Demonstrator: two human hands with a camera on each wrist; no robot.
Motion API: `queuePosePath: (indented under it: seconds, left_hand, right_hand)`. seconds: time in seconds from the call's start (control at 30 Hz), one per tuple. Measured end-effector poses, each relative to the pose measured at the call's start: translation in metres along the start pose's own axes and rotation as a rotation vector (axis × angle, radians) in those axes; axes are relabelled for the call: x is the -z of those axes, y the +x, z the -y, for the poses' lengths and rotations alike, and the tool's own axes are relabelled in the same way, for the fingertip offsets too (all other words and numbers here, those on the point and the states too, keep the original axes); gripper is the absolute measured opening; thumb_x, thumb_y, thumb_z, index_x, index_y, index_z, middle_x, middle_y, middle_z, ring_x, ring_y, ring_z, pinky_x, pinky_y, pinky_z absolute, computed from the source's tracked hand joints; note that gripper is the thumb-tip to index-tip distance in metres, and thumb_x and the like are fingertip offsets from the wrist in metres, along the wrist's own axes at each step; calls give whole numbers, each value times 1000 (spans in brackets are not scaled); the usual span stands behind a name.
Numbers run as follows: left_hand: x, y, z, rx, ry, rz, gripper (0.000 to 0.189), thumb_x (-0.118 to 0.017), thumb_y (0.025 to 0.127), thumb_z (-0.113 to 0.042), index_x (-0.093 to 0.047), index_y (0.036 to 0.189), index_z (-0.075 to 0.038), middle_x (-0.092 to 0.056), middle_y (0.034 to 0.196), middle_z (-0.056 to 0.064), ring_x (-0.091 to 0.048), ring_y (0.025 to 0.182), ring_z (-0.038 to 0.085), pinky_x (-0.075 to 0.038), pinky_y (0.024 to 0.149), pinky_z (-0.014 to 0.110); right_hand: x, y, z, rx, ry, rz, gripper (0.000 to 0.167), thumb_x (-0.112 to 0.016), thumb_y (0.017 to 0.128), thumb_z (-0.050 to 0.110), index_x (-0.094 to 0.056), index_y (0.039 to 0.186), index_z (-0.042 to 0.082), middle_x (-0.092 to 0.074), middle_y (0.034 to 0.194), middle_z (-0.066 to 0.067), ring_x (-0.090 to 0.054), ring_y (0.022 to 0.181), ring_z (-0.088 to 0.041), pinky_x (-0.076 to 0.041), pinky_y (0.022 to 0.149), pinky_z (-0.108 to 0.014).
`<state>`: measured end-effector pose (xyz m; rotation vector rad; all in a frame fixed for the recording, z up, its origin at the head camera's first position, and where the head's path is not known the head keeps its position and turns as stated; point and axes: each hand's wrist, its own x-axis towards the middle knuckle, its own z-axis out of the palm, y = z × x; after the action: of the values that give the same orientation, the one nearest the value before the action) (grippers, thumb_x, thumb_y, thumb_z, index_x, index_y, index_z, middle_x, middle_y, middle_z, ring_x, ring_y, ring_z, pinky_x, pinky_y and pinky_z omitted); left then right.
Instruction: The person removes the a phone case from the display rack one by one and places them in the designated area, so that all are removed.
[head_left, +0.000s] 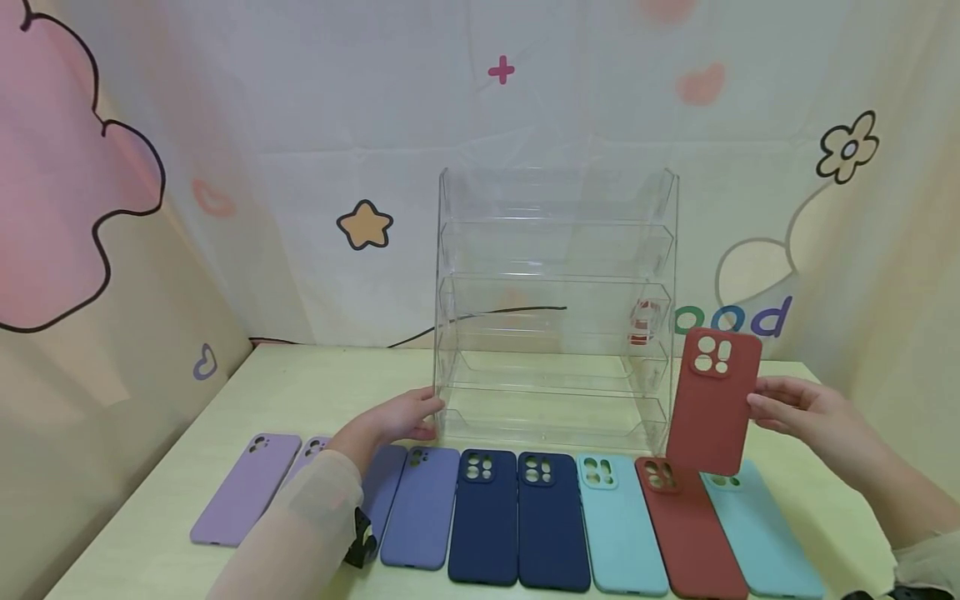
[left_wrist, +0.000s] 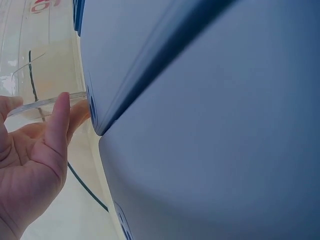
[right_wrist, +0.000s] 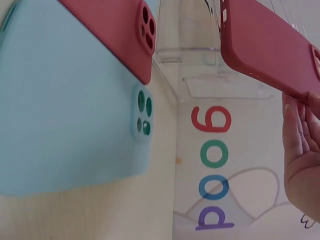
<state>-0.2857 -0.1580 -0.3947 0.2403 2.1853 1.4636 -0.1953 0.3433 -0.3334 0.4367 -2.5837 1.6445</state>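
At the right, my right hand (head_left: pixel 806 412) pinches a red phone case (head_left: pixel 714 400) by its right edge. The case stands upright in the air beside the clear tiered rack (head_left: pixel 555 429), its camera holes at the top. In the right wrist view, thumb and fingers hold the lifted case (right_wrist: pixel 272 47) at its edge. My left hand (head_left: pixel 401 417) grips the rack's lower left side; in the left wrist view the clear panel (left_wrist: pixel 47 102) runs between thumb and fingers. Another red case (head_left: pixel 693 533) lies on the table below the lifted one.
A row of cases lies along the table front: lilac cases (head_left: pixel 247 492), periwinkle ones (head_left: pixel 420 512), navy ones (head_left: pixel 483 521), and turquoise ones (head_left: pixel 622 529). My left forearm covers part of the row. A printed cloth (head_left: pixel 300 242) hangs behind the table (head_left: pixel 337 367).
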Motion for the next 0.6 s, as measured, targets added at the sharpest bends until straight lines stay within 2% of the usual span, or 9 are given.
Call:
queuePosePath:
  seconds: [0.17, 0.37, 0.6]
  left_hand:
    - [2, 0, 1, 8, 17, -3, 52, -34, 101, -23, -20, 147, -1, -29, 144, 24, -45, 122, 37, -44, 93, 40]
    - [4, 0, 1, 26, 33, -12, 53, -35, 101, -23, -20, 147, -1, -29, 144, 25, -48, 120, 35, -45, 92, 40]
    - [3, 2, 1, 23, 50, -4, 53, -35, 101, -23, -22, 147, -2, -28, 145, 25, -46, 121, 36, -45, 92, 40]
  right_hand:
    - [13, -9, -11, 14, -3, 21, 33, -48, 96, 2, -58, 107, 31, -65, 99, 14, -63, 87, -3, -50, 73, -16]
    - [29, -19, -21, -14, -65, 10, 32, -48, 96, 3, -56, 106, 32, -65, 97, 16, -63, 86, -2, -49, 73, -14]
    - [48, -28, -39, -20, 58, 42, 39, -43, 96, -4, -62, 102, 31, -65, 96, 14, -63, 85, -2, -51, 70, -17]
